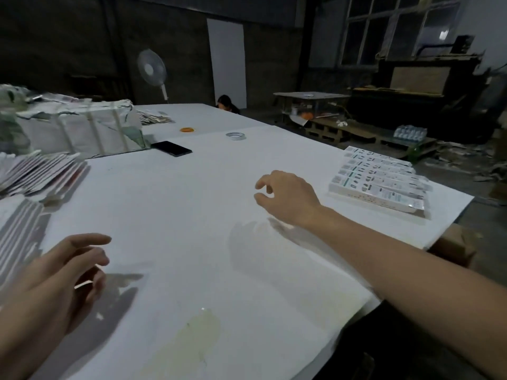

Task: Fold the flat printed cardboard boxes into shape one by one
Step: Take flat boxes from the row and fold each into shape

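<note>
Both hands hover over the white table [192, 215], holding nothing, between one box and the next

Nearest, the left hand [63, 272] hangs with loosely curled fingers, empty; just beyond it to its left lie the flat boxes [41, 171], fanned in a pile and still to be folded. Further out, the right hand [288, 197] is relaxed and empty too, thumb and forefinger slightly apart. Beyond it to its right sits a neat row of folded boxes [381, 179], so several look done and many remain
</note>
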Demonstrator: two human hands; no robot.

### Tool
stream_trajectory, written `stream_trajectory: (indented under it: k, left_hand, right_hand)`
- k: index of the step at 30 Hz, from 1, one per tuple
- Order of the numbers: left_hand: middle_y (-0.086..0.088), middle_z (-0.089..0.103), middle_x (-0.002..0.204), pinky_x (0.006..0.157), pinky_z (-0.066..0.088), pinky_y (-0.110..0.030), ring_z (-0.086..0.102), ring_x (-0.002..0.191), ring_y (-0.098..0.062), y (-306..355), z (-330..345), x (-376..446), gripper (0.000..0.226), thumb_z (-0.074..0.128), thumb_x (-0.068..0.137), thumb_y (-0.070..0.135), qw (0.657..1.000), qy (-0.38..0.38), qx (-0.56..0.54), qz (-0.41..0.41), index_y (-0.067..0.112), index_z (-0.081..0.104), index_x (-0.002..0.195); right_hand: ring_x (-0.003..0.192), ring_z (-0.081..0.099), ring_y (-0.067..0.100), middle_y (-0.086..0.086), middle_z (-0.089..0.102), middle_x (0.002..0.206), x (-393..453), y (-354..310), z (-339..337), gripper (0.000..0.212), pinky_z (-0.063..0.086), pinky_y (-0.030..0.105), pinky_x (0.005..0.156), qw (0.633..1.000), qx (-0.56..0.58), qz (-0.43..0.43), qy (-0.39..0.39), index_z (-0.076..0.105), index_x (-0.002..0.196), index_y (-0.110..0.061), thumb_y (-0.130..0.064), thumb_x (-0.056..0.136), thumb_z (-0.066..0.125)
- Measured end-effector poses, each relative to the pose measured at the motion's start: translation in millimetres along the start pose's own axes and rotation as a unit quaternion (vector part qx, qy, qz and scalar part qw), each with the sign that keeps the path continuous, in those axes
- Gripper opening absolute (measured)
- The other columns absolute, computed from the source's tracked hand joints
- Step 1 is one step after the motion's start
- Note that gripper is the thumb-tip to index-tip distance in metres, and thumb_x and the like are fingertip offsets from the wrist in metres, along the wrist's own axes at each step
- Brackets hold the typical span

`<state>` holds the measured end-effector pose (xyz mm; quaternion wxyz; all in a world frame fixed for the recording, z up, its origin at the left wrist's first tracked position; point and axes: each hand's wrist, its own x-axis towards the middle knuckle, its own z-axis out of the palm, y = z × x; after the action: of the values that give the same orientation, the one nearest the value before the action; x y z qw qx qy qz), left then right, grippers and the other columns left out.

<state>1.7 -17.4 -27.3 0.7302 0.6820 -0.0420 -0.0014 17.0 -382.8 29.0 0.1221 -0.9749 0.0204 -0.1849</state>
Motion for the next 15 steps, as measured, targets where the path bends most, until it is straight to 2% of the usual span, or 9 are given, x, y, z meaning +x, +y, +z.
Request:
stream_trajectory:
  k: [1, 3, 5, 7, 9, 11, 13, 15]
  left_hand:
    - [0.002, 0.060, 0.079, 0.049, 0.037, -0.017, 0.050, 0.044, -0.010, 5.2, 4.4, -4.7, 0.017, 0.061, 0.094, 0.020, 1.000, 0.010, 0.007, 0.002, 0.025, 0.068, 0.108]
    - [0.006, 0.058, 0.069, 0.048, 0.030, -0.015, 0.047, 0.045, -0.010, 9.1, 5.9, -12.6, 0.017, 0.059, 0.097, 0.012, 0.997, 0.021, 0.058, 0.040, 0.024, 0.069, 0.102]
    - [0.008, 0.061, 0.072, 0.044, 0.037, -0.017, 0.053, 0.055, -0.006, 14.8, 7.5, -18.7, 0.023, 0.059, 0.095, 0.004, 0.969, 0.063, 0.187, 0.146, 0.023, 0.070, 0.096]
    - [0.004, 0.062, 0.088, 0.061, 0.044, -0.017, 0.056, 0.073, -0.004, 21.8, 5.2, -22.3, 0.026, 0.062, 0.090, -0.003, 0.888, 0.122, 0.350, 0.271, 0.021, 0.070, 0.093]
    - [-0.005, 0.060, 0.100, 0.075, 0.046, -0.033, 0.056, 0.088, -0.020, 31.1, -3.8, -22.0, 0.021, 0.066, 0.085, -0.003, 0.807, 0.171, 0.457, 0.333, 0.013, 0.072, 0.098]
    - [-0.013, 0.060, 0.117, 0.093, 0.042, -0.049, 0.054, 0.111, -0.039, 37.3, -16.9, -16.7, 0.029, 0.070, 0.081, 0.006, 0.743, 0.199, 0.554, 0.318, 0.013, 0.070, 0.109]
    - [-0.016, 0.049, 0.142, 0.111, 0.027, -0.060, 0.037, 0.137, -0.045, 40.8, -32.6, -11.7, 0.049, 0.072, 0.081, 0.019, 0.704, 0.206, 0.644, 0.217, 0.020, 0.059, 0.128]
    - [-0.013, 0.028, 0.159, 0.117, 0.011, -0.064, 0.020, 0.148, -0.044, 44.6, -46.8, -11.6, 0.064, 0.066, 0.086, 0.031, 0.687, 0.186, 0.697, 0.081, 0.029, 0.038, 0.144]
  right_hand:
    - [0.099, 0.058, 0.017, -0.014, 0.057, 0.096, -2.9, -26.8, 3.4, 0.024, 0.043, 0.033, 0.081, 0.999, 0.038, -0.024, -0.005, 0.067, 0.112, -0.032, -0.043, 0.094, 0.054]
    - [0.089, 0.058, 0.014, -0.013, 0.062, 0.089, -11.5, -82.9, 10.4, 0.019, 0.046, 0.034, 0.079, 0.990, 0.119, -0.072, -0.015, 0.069, 0.101, -0.033, -0.044, 0.093, 0.056]
    - [0.080, 0.057, 0.011, -0.011, 0.066, 0.085, -20.2, -133.9, 18.5, 0.016, 0.049, 0.035, 0.078, 0.974, 0.198, -0.111, -0.027, 0.070, 0.091, -0.034, -0.043, 0.092, 0.058]
    - [0.077, 0.058, 0.010, -0.011, 0.069, 0.082, -25.1, -175.4, 27.5, 0.015, 0.051, 0.035, 0.078, 0.956, 0.259, -0.133, -0.040, 0.069, 0.085, -0.033, -0.042, 0.091, 0.059]
    - [0.079, 0.061, 0.013, -0.011, 0.071, 0.082, -26.0, -204.9, 38.2, 0.013, 0.053, 0.037, 0.081, 0.940, 0.305, -0.143, -0.048, 0.068, 0.081, -0.034, -0.038, 0.091, 0.060]
    - [0.078, 0.063, 0.015, -0.009, 0.072, 0.080, -26.6, -221.4, 50.8, 0.014, 0.053, 0.039, 0.082, 0.929, 0.337, -0.143, -0.050, 0.068, 0.079, -0.033, -0.033, 0.091, 0.060]
    - [0.070, 0.060, 0.012, -0.009, 0.070, 0.075, -29.1, -225.2, 67.2, 0.018, 0.053, 0.039, 0.078, 0.923, 0.355, -0.138, -0.055, 0.066, 0.075, -0.033, -0.030, 0.091, 0.060]
    - [0.067, 0.059, 0.008, -0.010, 0.069, 0.073, -34.0, -220.7, 81.4, 0.020, 0.053, 0.036, 0.076, 0.922, 0.360, -0.129, -0.066, 0.065, 0.073, -0.032, -0.026, 0.091, 0.060]
